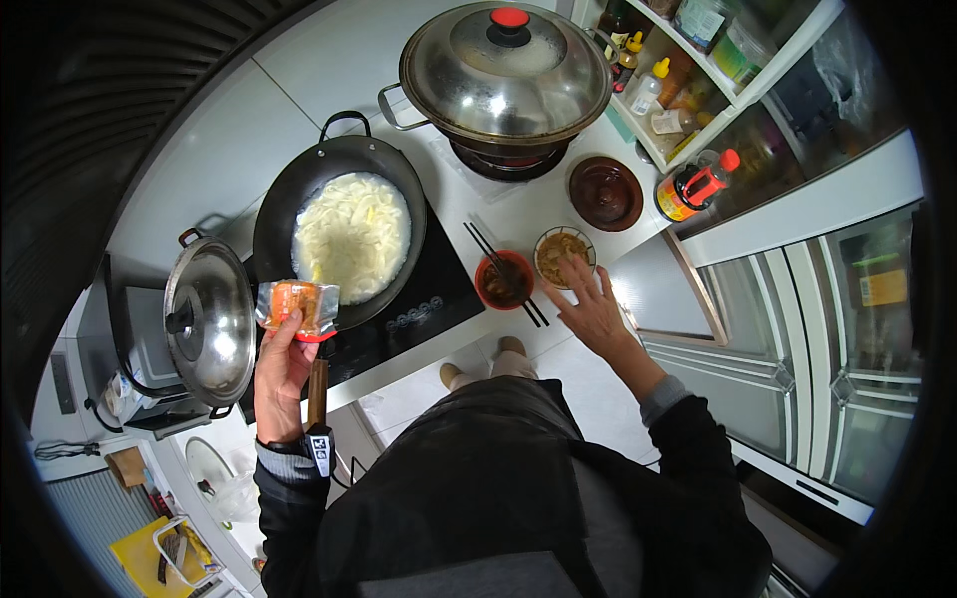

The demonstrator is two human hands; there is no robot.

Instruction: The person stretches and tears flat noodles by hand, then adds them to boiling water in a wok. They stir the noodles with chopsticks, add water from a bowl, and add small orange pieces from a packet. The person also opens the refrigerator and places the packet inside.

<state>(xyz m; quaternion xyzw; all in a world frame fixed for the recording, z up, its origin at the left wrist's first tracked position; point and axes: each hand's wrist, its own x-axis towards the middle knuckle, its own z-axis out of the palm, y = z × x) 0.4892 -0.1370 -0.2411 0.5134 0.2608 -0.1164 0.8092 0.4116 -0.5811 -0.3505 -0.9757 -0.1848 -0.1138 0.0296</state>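
Observation:
My left hand (280, 381) grips a clear plastic packet (318, 305) with orange contents, close to the near rim of a black wok (278, 224). Pale sliced food (351, 224) in whitish liquid fills the wok's base. The wok's wooden handle (318, 392) points towards me, beside my left wrist. Fingers apart, my right hand (594, 318) hovers at the near side of a glass bowl (549, 280) of yellowish-brown food; whether it touches the bowl, I cannot tell. Just left of that, dark chopsticks (535, 314) lie across a red bowl (501, 280) with dark contents.
A large steel pot with a domed lid (448, 97) stands at the back. Another steel lid (224, 336) leans upright left of the wok. At the right are a brown round dish (605, 193), a red-capped sauce bottle (691, 187) and a white shelf rack (736, 112) of bottles.

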